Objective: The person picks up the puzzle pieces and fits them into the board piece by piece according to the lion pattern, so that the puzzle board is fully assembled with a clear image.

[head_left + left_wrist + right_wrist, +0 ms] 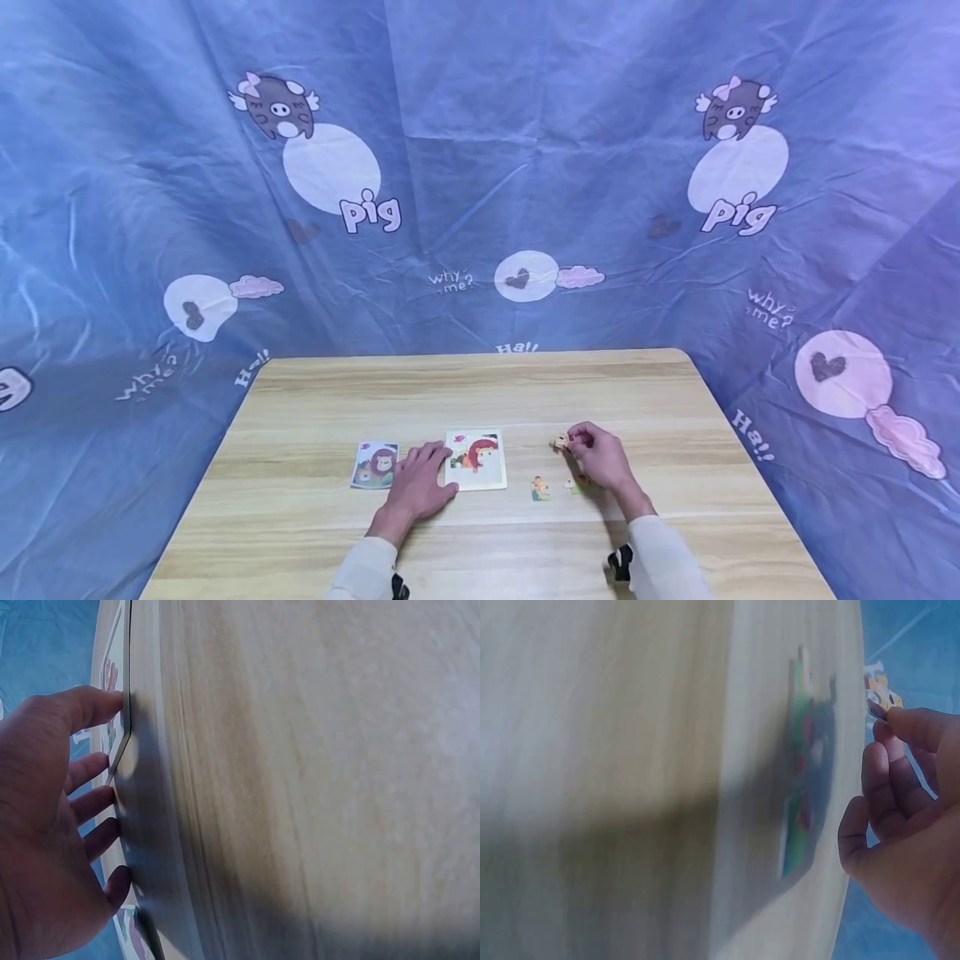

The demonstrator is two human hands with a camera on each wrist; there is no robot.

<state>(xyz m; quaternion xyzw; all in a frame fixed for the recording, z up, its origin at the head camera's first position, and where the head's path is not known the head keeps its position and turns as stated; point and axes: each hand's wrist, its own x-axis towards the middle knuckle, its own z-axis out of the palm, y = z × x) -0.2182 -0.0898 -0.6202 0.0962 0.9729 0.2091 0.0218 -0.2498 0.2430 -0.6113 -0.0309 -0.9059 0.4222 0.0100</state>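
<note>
From where I stand, the far left of the layout is a lion picture card [364,476] on the surface [465,383]. Next, the left hand [422,483], fingers spread, touches the partly filled puzzle board [491,482]. Loose pieces [540,488] lie right of it. The right hand [602,458] pinches a raised puzzle piece [561,442]. Full width behind: blue cloth [465,208], printed "why me?", "pig", "Ha!!".

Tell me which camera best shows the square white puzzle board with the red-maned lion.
The head view: it looks down on the board, lion picture plain, left hand at its left edge. The left wrist view catches it only edge-on, partly behind that hand; the right wrist view doesn't show it.
</note>
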